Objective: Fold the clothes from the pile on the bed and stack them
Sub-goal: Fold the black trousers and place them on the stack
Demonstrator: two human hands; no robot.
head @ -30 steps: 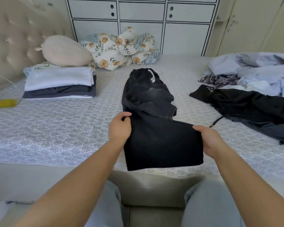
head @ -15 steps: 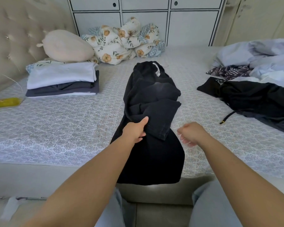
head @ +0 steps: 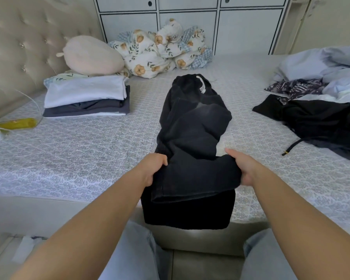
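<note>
I have my left hand [head: 153, 168] and right hand [head: 246, 168] pinching the black trousers [head: 192, 126]; if either lets go, the lifted layer may slump and crease.

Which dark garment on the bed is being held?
The black trousers in the middle, gripped by both hands; the black garment in the right-hand pile lies untouched.

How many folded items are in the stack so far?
3 visible in the stack at left by the headboard: a white one on top, a dark grey one under it, a white edge at the bottom. More may be hidden.
</note>
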